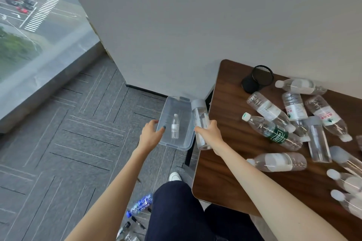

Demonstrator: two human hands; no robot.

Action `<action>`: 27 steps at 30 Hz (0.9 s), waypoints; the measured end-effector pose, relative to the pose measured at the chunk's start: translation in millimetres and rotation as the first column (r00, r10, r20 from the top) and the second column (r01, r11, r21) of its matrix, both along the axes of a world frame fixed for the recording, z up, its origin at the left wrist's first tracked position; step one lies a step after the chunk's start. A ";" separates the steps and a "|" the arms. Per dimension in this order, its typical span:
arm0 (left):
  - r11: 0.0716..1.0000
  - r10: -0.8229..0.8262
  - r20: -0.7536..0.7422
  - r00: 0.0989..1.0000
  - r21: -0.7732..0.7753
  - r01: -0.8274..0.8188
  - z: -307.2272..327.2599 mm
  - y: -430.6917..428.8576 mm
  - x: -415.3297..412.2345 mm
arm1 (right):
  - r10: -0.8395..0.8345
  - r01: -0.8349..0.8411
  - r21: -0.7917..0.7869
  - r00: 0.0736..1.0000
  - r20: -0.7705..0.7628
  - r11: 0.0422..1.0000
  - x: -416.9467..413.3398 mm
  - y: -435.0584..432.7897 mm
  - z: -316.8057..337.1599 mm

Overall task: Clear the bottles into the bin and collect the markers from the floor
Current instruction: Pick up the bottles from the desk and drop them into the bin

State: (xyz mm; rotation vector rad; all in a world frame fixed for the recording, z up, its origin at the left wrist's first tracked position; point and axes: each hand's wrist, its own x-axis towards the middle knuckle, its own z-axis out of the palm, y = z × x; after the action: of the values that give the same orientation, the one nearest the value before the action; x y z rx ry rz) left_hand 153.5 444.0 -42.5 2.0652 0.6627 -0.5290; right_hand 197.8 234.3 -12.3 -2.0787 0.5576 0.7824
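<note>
While the left hand (151, 135) grips the bin's (166, 107) rim, the right hand (209, 133) holds one grey-capped bottle (199, 113) at its right edge; one small bottle (175, 127) lies inside, and at least ten other bottles (278, 162) lie on the tabletop (225, 103).

The left hand (150, 136) grips the near left rim of a clear plastic bin (168, 103). One small labelled bottle (175, 126) lies inside it. The right hand (210, 133) holds a clear grey-capped bottle (199, 115) roughly upright, just beside the bin's right wall. More clear bottles (274, 131) lie on their sides to the right of that hand. Black markers (138, 221) and a blue-labelled bottle (140, 204) lie on the floor, well behind the left hand.
</note>
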 end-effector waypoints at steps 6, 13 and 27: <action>0.992 0.116 0.076 0.990 -0.051 -0.112 5.3 12.8 -12.7 | 0.043 -0.044 -0.067 0.999 -0.022 0.997 18.9 22.8 -3.4; 0.992 0.112 0.136 0.984 -0.080 -0.102 8.3 15.5 -17.7 | 0.327 -0.237 -0.340 0.915 0.238 0.910 32.1 30.1 2.3; 0.983 -0.118 0.228 0.967 -0.113 0.147 31.3 -68.5 14.3 | 0.115 -0.034 -0.206 0.912 0.394 0.978 -9.2 -62.6 14.2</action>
State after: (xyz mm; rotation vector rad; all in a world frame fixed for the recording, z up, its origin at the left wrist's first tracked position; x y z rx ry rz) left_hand 167.8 375.5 -11.2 2.0173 0.3522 -0.3990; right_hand 188.7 171.7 1.9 -2.3702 0.3342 0.3270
